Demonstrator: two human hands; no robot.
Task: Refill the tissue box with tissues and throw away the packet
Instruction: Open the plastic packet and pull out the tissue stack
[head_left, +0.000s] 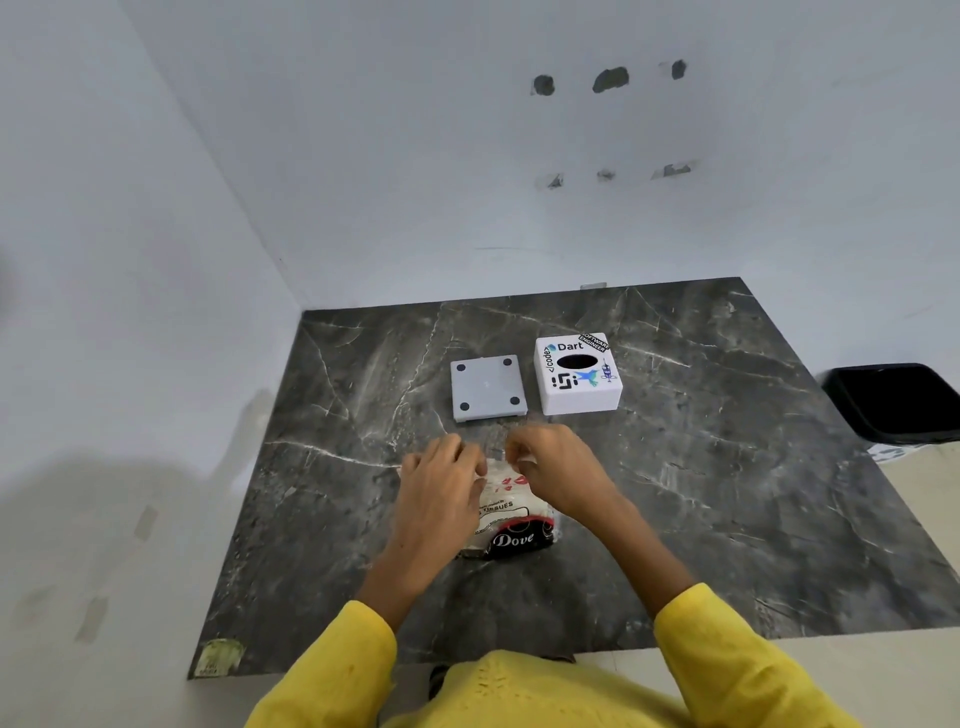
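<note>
Tissue box (577, 375) stands white and stickered on the dark marble slab (727, 493), its oval slot facing up, toward the slab's far edge. The black bin (891, 402) sits off the slab, well to the right of the box. Just left of the box lies its grey base plate (487, 388), four dark feet up, apart from the box. Nearer to me than the box, the tissue packet (511, 519) lies flat on the slab. My left hand (441, 483) and right hand (550, 467) both pinch the packet's far end, fingers curled shut on the plastic there, the two hands close together. My yellow sleeves (727, 654) fill the near edge.
</note>
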